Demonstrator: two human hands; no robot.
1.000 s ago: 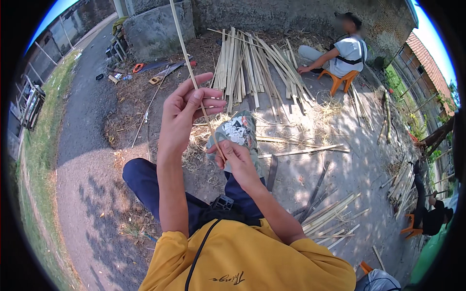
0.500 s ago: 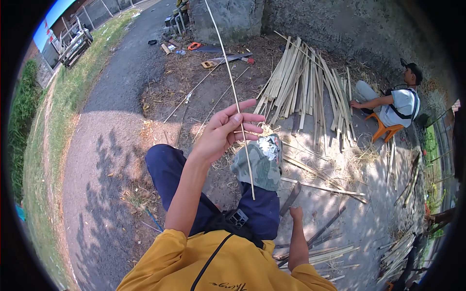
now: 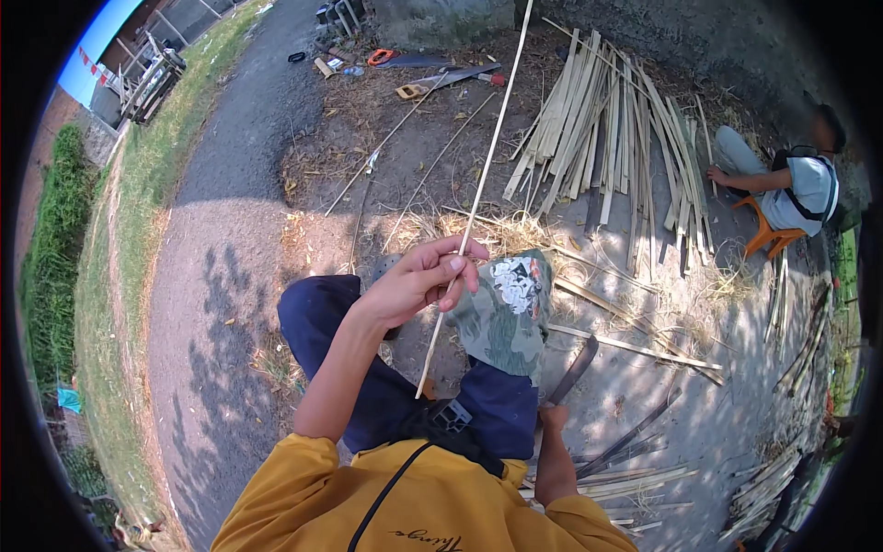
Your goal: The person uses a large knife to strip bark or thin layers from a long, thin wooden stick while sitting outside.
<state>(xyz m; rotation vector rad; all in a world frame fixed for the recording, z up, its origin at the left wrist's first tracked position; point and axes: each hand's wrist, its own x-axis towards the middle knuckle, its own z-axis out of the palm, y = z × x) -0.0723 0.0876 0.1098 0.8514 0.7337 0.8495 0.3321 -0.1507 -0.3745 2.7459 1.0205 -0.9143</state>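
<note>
In the head view, a strip [image 3: 477, 191] is pinched between thumb and fingers of the left hand [image 3: 418, 287], slanting past the left edge of the cloth [image 3: 501, 339]. A blade [image 3: 574, 369] is apparently gripped by the right hand [image 3: 553, 419], whose fingers are partly hidden.

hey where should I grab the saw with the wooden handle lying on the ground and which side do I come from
Likely best by the wooden handle, coming from the near left. The saw lies with that broad handle at its left end and its long blade running off to the right, so a grip there should stay clear of the blade.
</note>
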